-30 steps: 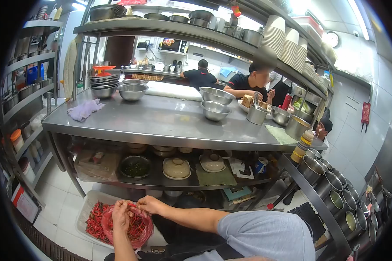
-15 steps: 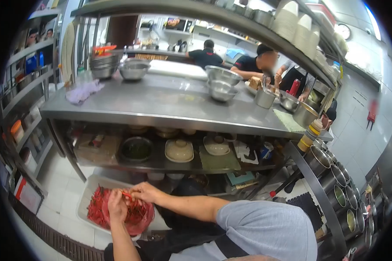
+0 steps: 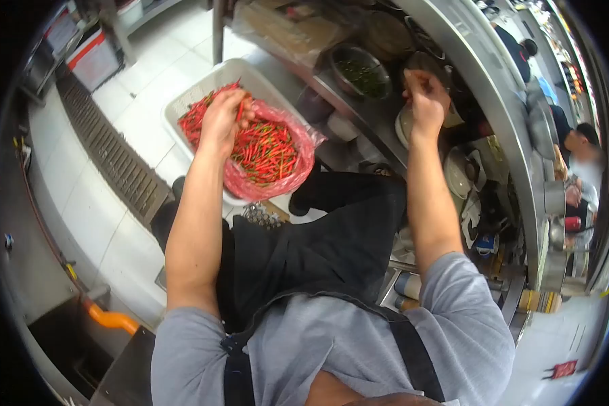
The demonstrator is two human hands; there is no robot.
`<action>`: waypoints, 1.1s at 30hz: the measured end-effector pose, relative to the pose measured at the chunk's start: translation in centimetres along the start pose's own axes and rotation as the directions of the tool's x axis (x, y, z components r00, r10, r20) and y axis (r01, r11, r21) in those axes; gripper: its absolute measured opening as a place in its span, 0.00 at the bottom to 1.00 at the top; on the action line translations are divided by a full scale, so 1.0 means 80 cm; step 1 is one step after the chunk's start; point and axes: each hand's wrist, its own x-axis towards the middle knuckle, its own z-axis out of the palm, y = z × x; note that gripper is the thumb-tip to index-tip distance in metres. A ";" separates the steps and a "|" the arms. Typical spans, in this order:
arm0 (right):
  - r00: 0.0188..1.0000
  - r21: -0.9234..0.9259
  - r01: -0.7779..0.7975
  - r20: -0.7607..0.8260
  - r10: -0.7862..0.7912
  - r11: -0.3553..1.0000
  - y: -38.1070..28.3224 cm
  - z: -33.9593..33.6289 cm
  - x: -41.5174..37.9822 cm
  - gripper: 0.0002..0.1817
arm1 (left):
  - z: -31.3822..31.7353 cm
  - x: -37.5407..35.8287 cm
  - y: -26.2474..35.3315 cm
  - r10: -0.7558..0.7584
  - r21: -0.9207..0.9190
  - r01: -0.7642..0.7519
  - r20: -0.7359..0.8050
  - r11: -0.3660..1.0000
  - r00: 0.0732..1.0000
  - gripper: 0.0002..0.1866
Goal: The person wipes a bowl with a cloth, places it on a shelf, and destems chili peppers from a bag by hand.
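My left hand (image 3: 221, 123) is closed, with a red chilli (image 3: 241, 110) showing at its fingertips. It hangs over a white plastic basket (image 3: 172, 107) on the floor. Loose red chillies (image 3: 192, 120) lie in the basket's far left part. Beside them, in the same basket, an open pink plastic bag (image 3: 306, 139) holds many red chillies with green stems (image 3: 264, 157). Well off to the right, my right hand (image 3: 427, 103) is raised before the under-counter shelf, its fingers pinched together. Whatever it may hold is too small to make out.
A steel bowl of green pieces (image 3: 360, 73) and lidded pale dishes (image 3: 457, 172) stand on the shelf under the steel counter (image 3: 484, 61). A floor drain grate (image 3: 108, 145) runs along the left. Co-workers stand beyond the counter, one with a visible arm (image 3: 575, 193).
The view has swung down towards the basket. My hands, close together over the chillies before, are now apart: the right has moved away to the right, while the left stays above the basket.
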 end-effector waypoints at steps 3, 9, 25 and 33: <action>0.900 -0.499 0.407 0.363 -0.241 0.765 0.073 0.023 0.049 0.14 | -0.017 0.032 0.003 0.052 0.201 -0.057 0.028 0.978 0.998 0.08; 0.931 -0.185 0.275 0.295 -0.213 0.943 0.012 0.078 -0.008 0.15 | -0.049 0.046 0.013 0.308 0.859 -0.224 0.082 0.460 0.948 0.11; 0.538 -0.197 0.541 0.829 -0.156 0.818 0.105 0.200 -0.150 0.12 | -0.033 0.006 -0.088 -0.132 0.986 -0.165 0.167 0.030 0.977 0.18; 0.567 -0.182 0.489 0.810 -0.152 0.853 0.117 0.179 -0.166 0.12 | -0.034 0.021 -0.083 -0.094 0.971 -0.221 0.230 0.097 0.969 0.16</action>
